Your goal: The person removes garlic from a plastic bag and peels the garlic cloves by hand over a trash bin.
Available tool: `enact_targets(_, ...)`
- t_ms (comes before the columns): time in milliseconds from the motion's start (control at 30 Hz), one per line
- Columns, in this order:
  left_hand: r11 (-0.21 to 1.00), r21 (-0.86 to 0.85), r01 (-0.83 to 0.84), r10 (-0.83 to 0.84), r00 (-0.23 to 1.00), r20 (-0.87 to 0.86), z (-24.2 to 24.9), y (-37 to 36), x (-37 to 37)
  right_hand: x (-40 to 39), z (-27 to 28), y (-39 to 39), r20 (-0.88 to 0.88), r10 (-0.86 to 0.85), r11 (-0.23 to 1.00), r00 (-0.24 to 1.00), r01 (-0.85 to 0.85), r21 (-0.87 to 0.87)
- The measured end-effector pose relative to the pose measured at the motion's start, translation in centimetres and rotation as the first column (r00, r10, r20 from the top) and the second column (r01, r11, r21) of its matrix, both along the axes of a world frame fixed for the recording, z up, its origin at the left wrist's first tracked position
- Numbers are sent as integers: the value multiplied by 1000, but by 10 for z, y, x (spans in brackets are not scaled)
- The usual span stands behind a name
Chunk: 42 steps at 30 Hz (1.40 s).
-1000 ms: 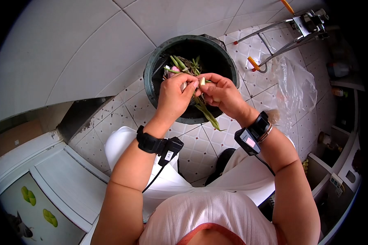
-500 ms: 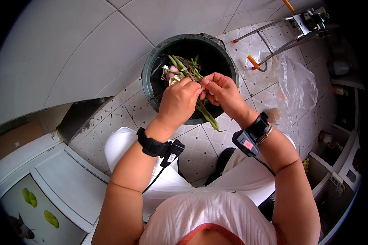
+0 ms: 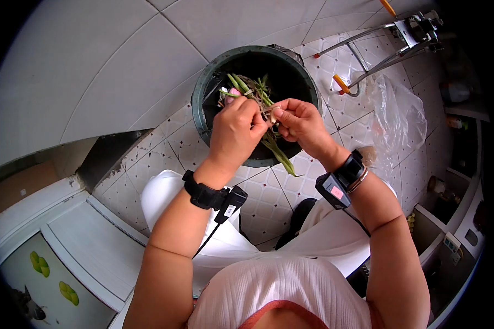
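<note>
Over a dark green bin (image 3: 198,112), both hands work close together. The thumb and fingers of my right hand (image 3: 304,127) pinch a small pale piece that looks like a garlic clove (image 3: 274,114). Just beside it, my left hand (image 3: 233,131) is closed in a pinch, its fingertips partly hidden, so what they grip does not show. Green stalks (image 3: 237,83) and a pinkish scrap (image 3: 235,92) lie in the bin below. A long green leaf (image 3: 280,157) hangs over its near rim.
A folding metal trolley (image 3: 359,57) with orange ends stands at the upper right. Near it, a clear plastic bag (image 3: 398,112) lies on the tiled floor (image 3: 258,205). Shelves (image 3: 450,189) line the right side, and a white-framed cabinet (image 3: 88,241) is at the left.
The left hand has shifted slightly left, and its fingers have drawn a little apart from the right hand's. More of the pale piece shows in the right fingertips.
</note>
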<state>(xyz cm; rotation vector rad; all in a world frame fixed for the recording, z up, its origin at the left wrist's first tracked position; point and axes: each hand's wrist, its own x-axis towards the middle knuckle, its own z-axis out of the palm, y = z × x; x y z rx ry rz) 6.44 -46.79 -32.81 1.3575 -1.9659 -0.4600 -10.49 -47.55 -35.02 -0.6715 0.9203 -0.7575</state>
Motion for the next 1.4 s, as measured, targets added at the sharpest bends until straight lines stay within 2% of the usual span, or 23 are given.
enact_targets(133,996,26,-84,85,996,-3,2,0,6,-3,5,-2,-12,24,999,1000,-24,-24)
enact_targets(200,983,160,-95,86,995,59,4,2,6,-4,3,-2,-1,43,999,999,-43,-27)
enact_targets(233,983,159,-95,87,994,59,2,3,6,-4,3,-2,-1,44,999,999,-44,-28)
enact_targets(300,987,158,-32,47,995,-93,-3,3,3,-3,3,-2,27,56,998,998,-55,-19)
enact_targets(433,967,254,15,44,974,-224,0,3,2,-2,3,0,9,40,997,999,-40,-60)
enact_targets(500,959,278,48,38,955,-294,3,2,2,-2,2,1,-52,87,991,995,-92,-101)
enact_targets(633,960,277,33,33,973,-229,0,4,5,1,8,1,-59,34,987,998,-43,-152)
enact_targets(700,935,345,85,5,968,-252,5,6,4,2,8,1,1,5,999,1000,-5,-32)
enact_targets(900,922,365,127,-29,964,-264,7,10,1,0,3,2,118,-43,997,992,34,72)
enact_targets(1000,937,332,112,-19,962,-272,4,10,1,2,2,2,40,-46,999,998,45,24)
enact_targets(1133,942,318,110,-36,972,-231,2,10,1,3,-2,4,74,-46,999,996,44,31)
enact_targets(1300,979,180,93,-70,989,-129,-3,12,-1,3,-4,6,8,-47,998,999,47,-32)
enact_targets(1400,982,168,80,-60,991,-120,-5,12,-2,3,-5,6,44,-54,998,998,55,-28)
